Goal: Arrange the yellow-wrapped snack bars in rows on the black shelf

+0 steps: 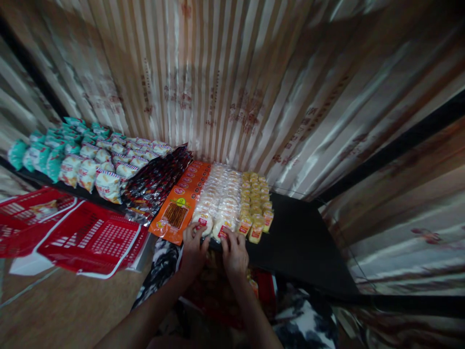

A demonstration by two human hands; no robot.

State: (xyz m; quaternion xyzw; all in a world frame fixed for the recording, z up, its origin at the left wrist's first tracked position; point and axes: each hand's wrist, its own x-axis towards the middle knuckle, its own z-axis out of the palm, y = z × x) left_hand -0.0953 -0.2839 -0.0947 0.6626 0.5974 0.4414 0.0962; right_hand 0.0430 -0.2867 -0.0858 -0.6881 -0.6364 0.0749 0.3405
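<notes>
My left hand (pixel 194 249) is at the front of a row of clear-wrapped white round snacks, its fingers closed around the front snack packet (pixel 204 220) with a red label. Beside it, my right hand (pixel 235 254) grips the front snack packet (pixel 222 228) of the neighbouring row in the same way. Both rows of white snack packets (pixel 227 186) run back across the black shelf (pixel 290 237) toward the curtain. Just right of them stand rows of small yellow snack packets (pixel 256 206). An orange snack bag (pixel 178 208) lies flat against their left side.
Dark glossy packets (pixel 156 179), white snack bags (pixel 109 186) and teal snack bags (pixel 39 157) fill the shelf's left part. Red baskets (pixel 94 237) stand below left; another red container (pixel 267 291) is under my arms. A striped curtain (pixel 203 87) hangs behind.
</notes>
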